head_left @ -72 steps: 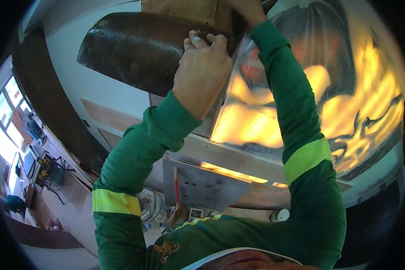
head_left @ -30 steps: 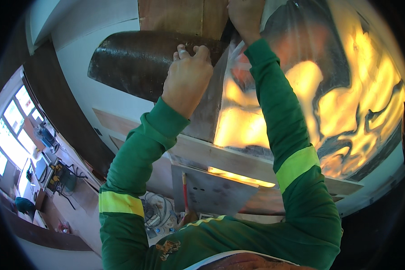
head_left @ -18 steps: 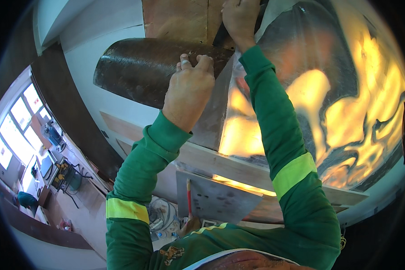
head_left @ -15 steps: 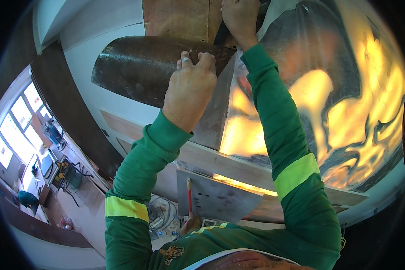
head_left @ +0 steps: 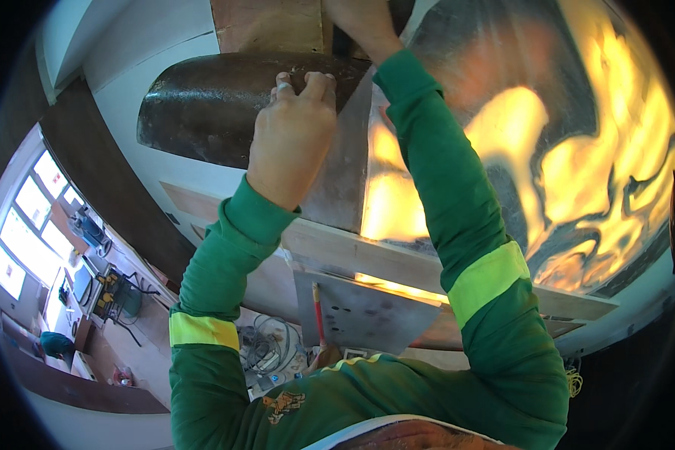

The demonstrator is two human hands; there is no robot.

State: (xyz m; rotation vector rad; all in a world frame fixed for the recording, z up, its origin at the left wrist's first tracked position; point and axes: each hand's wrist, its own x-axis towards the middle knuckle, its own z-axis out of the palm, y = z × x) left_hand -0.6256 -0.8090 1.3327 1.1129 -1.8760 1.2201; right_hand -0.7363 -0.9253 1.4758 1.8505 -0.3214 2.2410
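A dark brown, glossy curved panel (head_left: 195,112) with a rounded left end lies across the upper middle. My left hand (head_left: 292,142) rests on its right part, fingers spread and fingertips pressing the surface. At the top edge, my right hand (head_left: 364,26) is bent over a dark piece beyond the panel's right end. Its fingers are partly cut off by the picture's edge; the hand looks closed, but what it grips is hidden. Between my forearms lies a grey flat surface (head_left: 345,172) that joins the panel.
On the right, a large shiny sheet (head_left: 502,150) reflects yellow light. A pale wooden strip (head_left: 337,244) runs below it. Lower down are a spotted grey board (head_left: 367,311), a red-handled brush (head_left: 319,315) and coiled hoses (head_left: 266,349). Far left, a person (head_left: 56,345) is near windows (head_left: 30,202).
The view has shifted, so the panel and both hands sit slightly further left and higher. My right hand is now more cut off by the top edge. My left hand stays on the panel.
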